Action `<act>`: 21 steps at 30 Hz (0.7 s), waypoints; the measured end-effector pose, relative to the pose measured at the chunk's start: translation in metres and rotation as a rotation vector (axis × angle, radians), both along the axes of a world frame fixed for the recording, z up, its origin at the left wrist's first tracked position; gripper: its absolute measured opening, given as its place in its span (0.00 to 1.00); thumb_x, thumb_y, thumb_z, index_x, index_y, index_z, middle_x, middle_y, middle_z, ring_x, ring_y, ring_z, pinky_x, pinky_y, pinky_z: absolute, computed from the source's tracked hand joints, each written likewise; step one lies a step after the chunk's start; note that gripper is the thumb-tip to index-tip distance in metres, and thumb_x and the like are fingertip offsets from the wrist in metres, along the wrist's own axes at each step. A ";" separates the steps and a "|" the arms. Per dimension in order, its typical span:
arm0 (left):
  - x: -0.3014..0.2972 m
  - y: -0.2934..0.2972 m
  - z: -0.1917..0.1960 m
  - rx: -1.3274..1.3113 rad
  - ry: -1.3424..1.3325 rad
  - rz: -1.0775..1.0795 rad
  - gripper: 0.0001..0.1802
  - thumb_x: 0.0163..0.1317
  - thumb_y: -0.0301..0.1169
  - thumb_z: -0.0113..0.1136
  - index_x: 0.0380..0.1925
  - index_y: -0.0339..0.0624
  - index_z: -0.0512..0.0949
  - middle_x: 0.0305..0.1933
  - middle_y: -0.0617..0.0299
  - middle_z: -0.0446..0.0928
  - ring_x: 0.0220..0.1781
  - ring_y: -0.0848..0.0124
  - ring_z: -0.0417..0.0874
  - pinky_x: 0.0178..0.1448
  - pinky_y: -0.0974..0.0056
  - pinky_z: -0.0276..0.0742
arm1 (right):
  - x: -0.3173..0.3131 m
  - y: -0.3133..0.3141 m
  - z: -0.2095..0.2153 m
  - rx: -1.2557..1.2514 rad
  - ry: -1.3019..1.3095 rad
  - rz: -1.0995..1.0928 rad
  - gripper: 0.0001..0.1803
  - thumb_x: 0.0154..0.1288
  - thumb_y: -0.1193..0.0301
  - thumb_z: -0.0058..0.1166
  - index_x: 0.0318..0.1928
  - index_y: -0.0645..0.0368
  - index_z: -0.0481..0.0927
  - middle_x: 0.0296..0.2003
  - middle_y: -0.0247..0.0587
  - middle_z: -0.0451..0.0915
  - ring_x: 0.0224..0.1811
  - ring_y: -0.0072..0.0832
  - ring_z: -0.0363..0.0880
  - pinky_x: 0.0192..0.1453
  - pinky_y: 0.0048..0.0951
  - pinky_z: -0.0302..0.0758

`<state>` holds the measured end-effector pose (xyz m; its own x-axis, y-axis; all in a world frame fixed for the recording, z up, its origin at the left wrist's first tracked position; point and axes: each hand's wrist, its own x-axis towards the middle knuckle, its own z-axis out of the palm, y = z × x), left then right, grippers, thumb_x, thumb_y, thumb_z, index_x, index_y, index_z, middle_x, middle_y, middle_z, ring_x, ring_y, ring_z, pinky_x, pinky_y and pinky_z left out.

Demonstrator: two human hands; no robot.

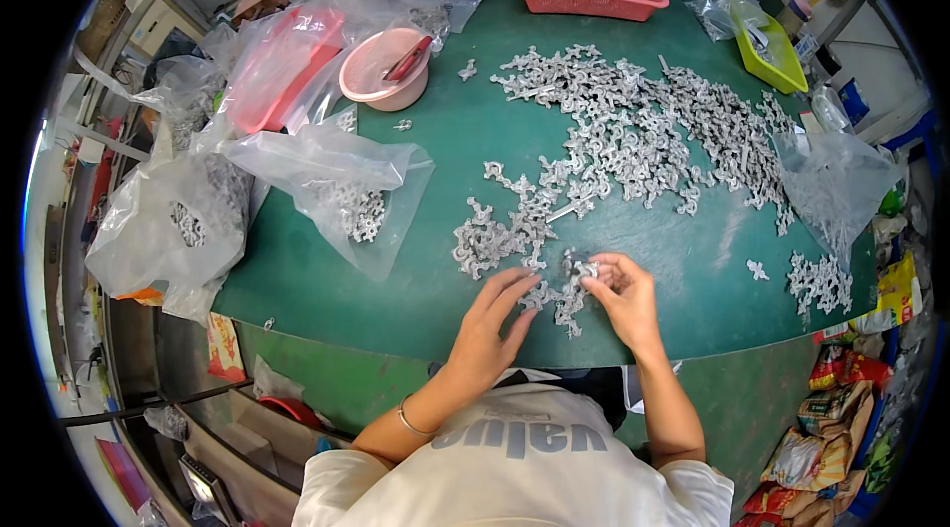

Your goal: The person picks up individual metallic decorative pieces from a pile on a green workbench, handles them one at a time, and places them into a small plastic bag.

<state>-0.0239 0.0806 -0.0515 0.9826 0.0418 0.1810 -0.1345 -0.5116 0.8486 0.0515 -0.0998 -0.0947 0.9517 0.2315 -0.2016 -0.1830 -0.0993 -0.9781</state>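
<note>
Small silver-grey metal castings (483, 238) lie in a loose pile on the green table, close in front of me. My left hand (487, 321) rests at the near edge of this pile, thumb apart from the fingers, its fingertips touching a few castings (535, 297). Between thumb and fingers, my right hand (625, 295) pinches a small metal casting (586, 271); its exact shape is blurred. Just below it lie more castings (568, 311). A much larger heap of castings (623, 136) spreads over the table farther off.
Pink basin (381, 96) with a red-handled tool, far left. Plastic bags (327, 176) with metal parts lie left; another bag (836, 186) lies right. A red tray (589, 2) of parts and a yellow-green basket (777, 67) stand at the back. A smaller casting pile (819, 283) sits right.
</note>
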 end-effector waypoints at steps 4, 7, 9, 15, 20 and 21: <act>0.008 -0.012 0.017 -0.175 0.013 -0.095 0.23 0.49 0.16 0.57 0.48 0.39 0.72 0.49 0.54 0.70 0.45 0.66 0.75 0.47 0.67 0.73 | -0.023 -0.001 0.026 0.200 0.020 0.024 0.15 0.52 0.83 0.56 0.42 0.65 0.75 0.29 0.31 0.75 0.30 0.14 0.72 0.35 0.16 0.69; 0.009 -0.014 0.022 -0.426 0.131 -0.200 0.23 0.50 0.14 0.56 0.48 0.35 0.71 0.47 0.55 0.70 0.44 0.70 0.75 0.45 0.69 0.73 | -0.033 -0.004 0.048 0.280 0.036 0.008 0.15 0.52 0.85 0.55 0.43 0.66 0.74 0.31 0.34 0.76 0.32 0.16 0.73 0.38 0.18 0.70; 0.009 -0.016 0.022 -0.601 0.205 -0.254 0.22 0.50 0.13 0.56 0.48 0.33 0.71 0.46 0.56 0.70 0.43 0.71 0.75 0.45 0.69 0.74 | -0.038 -0.005 0.056 0.288 0.000 -0.002 0.16 0.52 0.85 0.55 0.44 0.67 0.74 0.32 0.35 0.76 0.33 0.17 0.73 0.39 0.19 0.70; 0.009 -0.017 0.033 -0.759 0.262 -0.333 0.24 0.49 0.13 0.58 0.49 0.35 0.71 0.42 0.59 0.69 0.43 0.73 0.73 0.47 0.69 0.74 | -0.047 -0.009 0.071 0.270 -0.117 -0.016 0.17 0.50 0.85 0.56 0.44 0.68 0.74 0.32 0.36 0.76 0.35 0.19 0.74 0.41 0.21 0.71; 0.010 -0.020 0.036 -0.831 0.293 -0.378 0.25 0.49 0.13 0.58 0.50 0.35 0.70 0.44 0.58 0.68 0.44 0.73 0.73 0.48 0.69 0.74 | -0.051 -0.011 0.081 0.306 -0.133 -0.061 0.19 0.50 0.86 0.56 0.45 0.68 0.74 0.33 0.37 0.76 0.36 0.20 0.74 0.42 0.21 0.70; 0.011 -0.020 0.037 -0.873 0.310 -0.386 0.25 0.49 0.13 0.58 0.50 0.35 0.70 0.44 0.58 0.68 0.44 0.73 0.73 0.48 0.70 0.74 | -0.052 -0.012 0.083 0.306 -0.139 -0.057 0.18 0.51 0.85 0.56 0.46 0.68 0.74 0.33 0.37 0.76 0.36 0.20 0.73 0.42 0.21 0.70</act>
<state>-0.0131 0.0608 -0.0145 0.9556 -0.2934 -0.0272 0.1306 0.3390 0.9317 -0.0006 -0.1113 -0.0121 0.9784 0.2068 0.0012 -0.0429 0.2090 -0.9770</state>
